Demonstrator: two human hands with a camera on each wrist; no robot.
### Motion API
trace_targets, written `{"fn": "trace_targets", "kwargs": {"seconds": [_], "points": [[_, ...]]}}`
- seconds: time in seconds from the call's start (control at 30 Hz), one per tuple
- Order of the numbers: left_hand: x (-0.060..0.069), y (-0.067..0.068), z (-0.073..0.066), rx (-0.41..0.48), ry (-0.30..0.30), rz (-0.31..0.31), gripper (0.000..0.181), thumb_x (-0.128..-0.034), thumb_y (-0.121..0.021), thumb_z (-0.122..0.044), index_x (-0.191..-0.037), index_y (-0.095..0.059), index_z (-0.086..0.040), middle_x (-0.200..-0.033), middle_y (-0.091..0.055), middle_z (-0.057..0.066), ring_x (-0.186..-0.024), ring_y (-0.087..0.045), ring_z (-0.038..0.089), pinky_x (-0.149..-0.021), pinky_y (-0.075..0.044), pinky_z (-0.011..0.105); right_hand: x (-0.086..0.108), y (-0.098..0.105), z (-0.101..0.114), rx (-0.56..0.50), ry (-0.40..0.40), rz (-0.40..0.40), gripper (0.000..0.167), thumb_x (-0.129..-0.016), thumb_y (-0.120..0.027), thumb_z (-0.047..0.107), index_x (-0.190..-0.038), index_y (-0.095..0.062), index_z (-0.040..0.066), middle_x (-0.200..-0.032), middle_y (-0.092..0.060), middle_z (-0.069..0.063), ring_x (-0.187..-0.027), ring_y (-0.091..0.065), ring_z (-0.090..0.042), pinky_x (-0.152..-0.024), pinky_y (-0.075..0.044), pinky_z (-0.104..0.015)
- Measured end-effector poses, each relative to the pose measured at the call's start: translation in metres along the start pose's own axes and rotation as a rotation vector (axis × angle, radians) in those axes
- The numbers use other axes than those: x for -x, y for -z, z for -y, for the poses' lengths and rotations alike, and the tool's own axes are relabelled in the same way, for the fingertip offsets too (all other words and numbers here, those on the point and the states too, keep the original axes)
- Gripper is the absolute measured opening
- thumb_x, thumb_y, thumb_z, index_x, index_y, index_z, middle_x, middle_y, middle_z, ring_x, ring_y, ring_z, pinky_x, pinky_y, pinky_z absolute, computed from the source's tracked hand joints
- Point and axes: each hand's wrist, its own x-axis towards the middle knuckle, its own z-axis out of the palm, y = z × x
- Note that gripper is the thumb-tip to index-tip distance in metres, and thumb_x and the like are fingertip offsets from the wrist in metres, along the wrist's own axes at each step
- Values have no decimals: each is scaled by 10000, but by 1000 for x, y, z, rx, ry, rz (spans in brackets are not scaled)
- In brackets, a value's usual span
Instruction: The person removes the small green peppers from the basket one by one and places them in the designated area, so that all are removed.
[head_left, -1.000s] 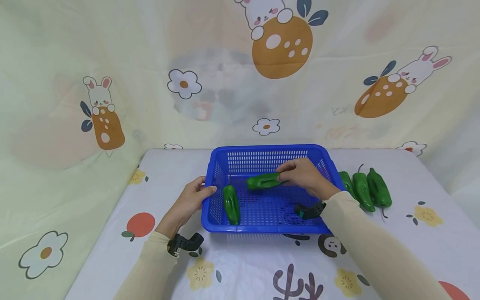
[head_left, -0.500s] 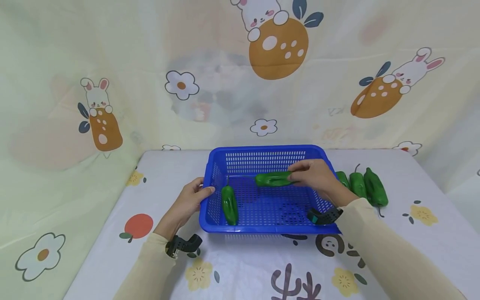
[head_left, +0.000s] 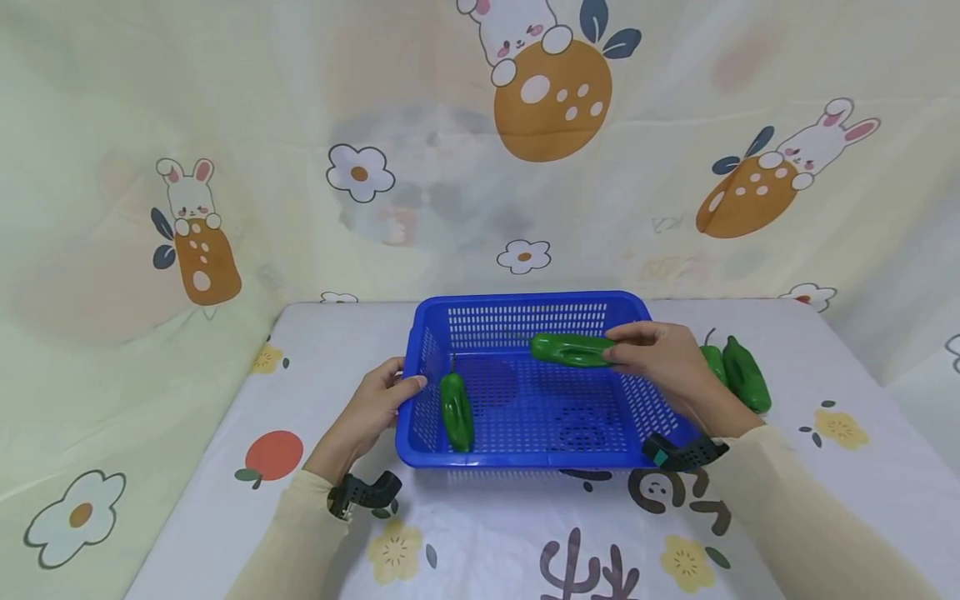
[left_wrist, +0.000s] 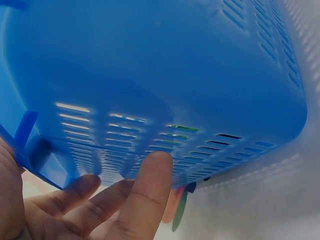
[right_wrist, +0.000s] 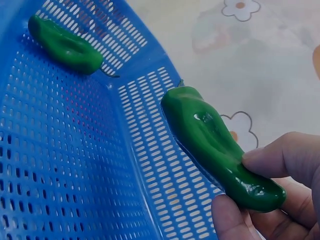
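My right hand [head_left: 663,362] pinches a green pepper [head_left: 570,350] by one end, between thumb and fingers. That pepper is held above the blue plastic basket [head_left: 517,460], near its right and back walls. In the right wrist view the held pepper [right_wrist: 205,135] slants, with the thumb on top and fingers beneath. A second green pepper [head_left: 457,412] lies inside the basket along the left wall, its stem pointing away. My left hand [head_left: 382,396] grips the basket's left rim, the thumb over the edge and the fingers [left_wrist: 145,192] along the outside wall.
Two more green peppers [head_left: 746,375] show on the table right of the basket, partly behind my right hand. The patterned white tablecloth [head_left: 480,533] covers the table. A printed curtain [head_left: 420,100] hangs right behind the table's back edge.
My right hand has moved right and slightly up with the pepper in it. My left hand keeps its hold on the rim. The view has shifted slightly.
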Motion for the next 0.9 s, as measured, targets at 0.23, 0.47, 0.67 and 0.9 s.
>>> {"fn": "trace_targets", "kwargs": {"seconds": [0.23,0.47,0.67,0.9], "points": [[2,0,0,-3,0,-3,474,-1038,-595,-248,-1469,-513,-68,-1277,-688,213,-1062,-733,326,-843,-641,472,17,11,-2,63,-3,-58,463,-991,-706,189,-1356,-598,-75,-1163,-659,-117,-929,-704,-75,-885,-616,-289],[3,0,0,3,0,-1,469,-1043,-587,-244,-1466,-510,-58,-1281,-685,221,-1061,-733,327,-847,-640,469,28,19,-7,109,-52,-134,496,-995,-709,237,-1386,-590,-43,-1303,-597,-219,-948,-680,-105,-863,-615,-260],[3,-1,0,1,1,-7,476,-1042,-589,-251,-1469,-510,-55,-1273,-687,222,-1051,-738,329,-835,-643,466,37,26,-16,115,-40,-176,514,-1002,-701,249,-1401,-580,-51,-1321,-567,-209,-943,-660,-79,-834,-606,-208],[2,-1,0,5,-7,-6,470,-1043,-585,-247,-1466,-514,-56,-1254,-688,218,-1039,-739,320,-835,-643,469,46,30,-22,111,-9,-188,499,-1021,-677,246,-1396,-573,-66,-1278,-565,-174,-951,-639,-86,-821,-595,-180]]}}
